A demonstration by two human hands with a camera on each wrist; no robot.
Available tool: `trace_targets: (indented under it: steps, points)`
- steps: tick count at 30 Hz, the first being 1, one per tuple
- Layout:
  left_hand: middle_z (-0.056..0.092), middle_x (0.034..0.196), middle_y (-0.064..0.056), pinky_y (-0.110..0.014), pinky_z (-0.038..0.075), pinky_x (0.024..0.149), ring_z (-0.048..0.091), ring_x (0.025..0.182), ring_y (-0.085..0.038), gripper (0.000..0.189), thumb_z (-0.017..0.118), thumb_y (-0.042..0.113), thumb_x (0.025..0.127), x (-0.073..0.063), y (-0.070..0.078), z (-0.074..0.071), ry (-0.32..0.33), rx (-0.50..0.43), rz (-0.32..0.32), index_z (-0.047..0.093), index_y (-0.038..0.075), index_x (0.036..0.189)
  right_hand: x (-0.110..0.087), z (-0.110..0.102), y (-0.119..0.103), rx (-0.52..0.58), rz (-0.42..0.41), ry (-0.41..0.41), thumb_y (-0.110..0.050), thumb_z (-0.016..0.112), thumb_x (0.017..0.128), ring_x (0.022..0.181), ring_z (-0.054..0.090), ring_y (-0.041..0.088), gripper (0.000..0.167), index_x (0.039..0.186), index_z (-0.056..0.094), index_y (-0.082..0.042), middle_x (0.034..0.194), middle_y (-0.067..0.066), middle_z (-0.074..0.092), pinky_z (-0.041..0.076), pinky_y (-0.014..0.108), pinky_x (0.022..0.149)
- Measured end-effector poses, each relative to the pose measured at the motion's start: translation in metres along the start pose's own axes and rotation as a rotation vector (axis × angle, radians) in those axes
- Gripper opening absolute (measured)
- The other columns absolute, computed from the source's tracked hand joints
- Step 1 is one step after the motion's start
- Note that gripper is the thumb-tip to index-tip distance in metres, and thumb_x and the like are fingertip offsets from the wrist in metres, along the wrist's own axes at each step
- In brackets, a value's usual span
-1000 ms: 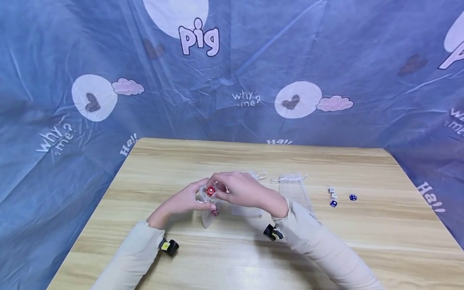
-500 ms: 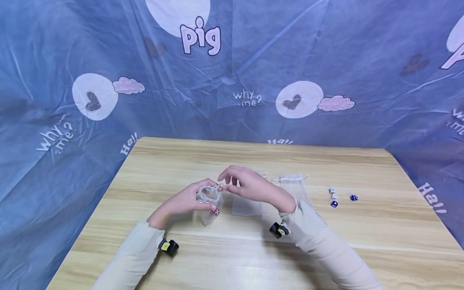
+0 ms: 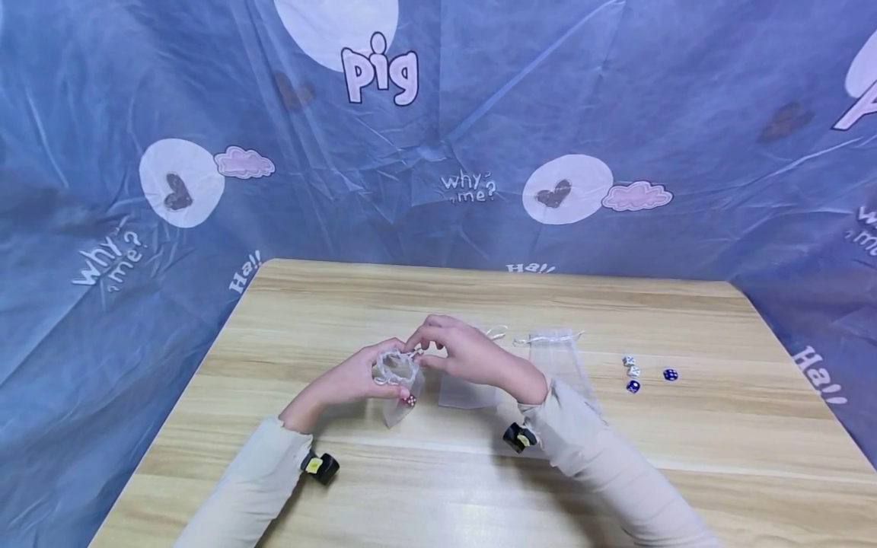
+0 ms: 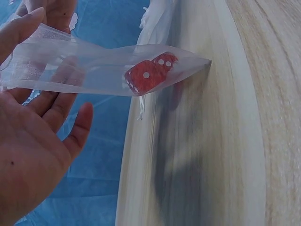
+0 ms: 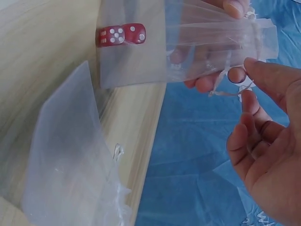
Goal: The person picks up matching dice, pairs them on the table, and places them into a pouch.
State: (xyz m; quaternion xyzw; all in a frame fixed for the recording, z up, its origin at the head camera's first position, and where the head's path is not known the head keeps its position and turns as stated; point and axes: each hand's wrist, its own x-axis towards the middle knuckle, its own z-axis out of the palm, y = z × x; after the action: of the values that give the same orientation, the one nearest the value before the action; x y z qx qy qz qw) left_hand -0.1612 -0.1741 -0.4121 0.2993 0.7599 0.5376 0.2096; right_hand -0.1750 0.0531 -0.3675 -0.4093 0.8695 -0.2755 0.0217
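Note:
My left hand (image 3: 342, 377) grips a sheer white drawstring pouch (image 4: 103, 70) around its gathered mouth, which faces up as an open ring. Two red dice (image 5: 134, 34) with white dots lie together at the bottom, seen through the mesh. The pouch hangs with its lower end at or just above the table; whether it touches cannot be told. At the right side of the mouth, the thumb and index finger of my right hand (image 3: 473, 354) pinch the thin white drawstring (image 5: 221, 89). The other right fingers are bent and hold nothing.
A second sheer pouch (image 3: 468, 392) lies flat below my right hand, and a third pouch (image 3: 553, 361) lies to its right. Farther right on the wooden table (image 3: 699, 457) are two white dice (image 3: 629, 361) and two blue dice (image 3: 670, 374). A blue printed cloth (image 3: 438, 122) hangs behind.
A red die held over the pouch mouth one second ago is now down inside. My right hand drew back to the right, then returned slightly to the drawstring. My left hand stayed in place.

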Motion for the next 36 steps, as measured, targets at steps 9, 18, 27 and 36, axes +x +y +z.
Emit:
trace_targets:
  steps: [9, 18, 27, 36]
  points:
    - [0.063, 0.111, -0.015, -0.039, 0.050, 0.089, 0.062, 0.098, -0.023, 0.050, 0.074, 0.012, 0.082, -0.003, 0.002, -0.002, 0.034, 0.008, -0.017, 0.050, 0.007, 0.126, 0.001, 0.005, 0.001, 0.033, -0.015, 0.027, -0.022, 0.063, 0.093, 0.081, 0.055, 0.008, 0.010, 0.100, 0.069, -0.017, 0.093, -0.004, 0.062, 0.046, 0.019, 0.069]
    - [0.062, 0.122, -0.006, -0.051, 0.043, 0.098, 0.054, 0.112, -0.027, 0.047, 0.076, 0.020, 0.081, -0.020, 0.004, -0.011, 0.220, 0.214, -0.048, 0.058, 0.013, 0.124, -0.002, 0.004, 0.003, 0.026, -0.003, 0.060, -0.023, 0.064, 0.092, 0.079, 0.056, 0.007, 0.008, 0.095, 0.067, -0.016, 0.090, -0.005, 0.063, 0.046, 0.019, 0.068]
    - [0.068, 0.104, -0.008, -0.036, 0.047, 0.090, 0.059, 0.096, -0.015, 0.027, 0.074, 0.009, 0.080, -0.027, 0.000, -0.011, 0.378, 0.177, -0.016, 0.068, 0.007, 0.106, -0.002, 0.004, 0.004, 0.027, 0.015, 0.063, -0.021, 0.064, 0.092, 0.077, 0.056, 0.006, 0.007, 0.095, 0.066, -0.014, 0.087, -0.004, 0.063, 0.047, 0.018, 0.068]
    - [0.068, 0.094, -0.005, -0.027, 0.049, 0.080, 0.057, 0.083, -0.006, 0.016, 0.070, 0.009, 0.084, -0.036, 0.002, -0.010, 0.395, 0.180, 0.051, 0.069, 0.007, 0.100, -0.003, 0.006, 0.007, 0.021, 0.008, 0.079, -0.022, 0.063, 0.093, 0.075, 0.054, 0.004, 0.007, 0.094, 0.066, -0.015, 0.085, -0.006, 0.062, 0.046, 0.018, 0.066]
